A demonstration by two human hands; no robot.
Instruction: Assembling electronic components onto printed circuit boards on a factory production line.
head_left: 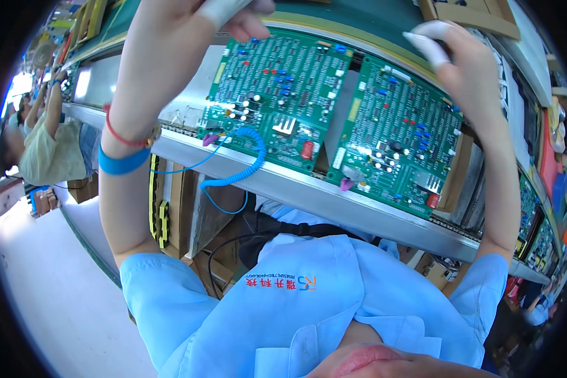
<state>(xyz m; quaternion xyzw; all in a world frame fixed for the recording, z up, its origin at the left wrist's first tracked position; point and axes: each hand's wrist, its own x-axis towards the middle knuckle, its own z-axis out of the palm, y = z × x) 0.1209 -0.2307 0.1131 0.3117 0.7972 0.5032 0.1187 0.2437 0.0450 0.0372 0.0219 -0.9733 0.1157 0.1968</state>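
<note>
Two green circuit boards, a left one [277,94] and a right one [397,132], lie side by side on the metal-edged line in front of me. Both carry many small parts, white capacitors and a red component near the front edge. My left hand [236,16] is over the back edge of the left board, blurred and cut off by the picture's top, so its grip is hidden. Above the back right corner of the right board, my right hand [463,60] has white-covered fingertips bent together in a pinch. Whatever is between them, if anything, cannot be made out.
A blue wrist strap [125,160] on my left arm trails a coiled blue cord [252,160] over the left board's front edge. A metal rail [283,183] runs along the near side. More boards [538,233] stand at right. Another person [50,138] works at far left.
</note>
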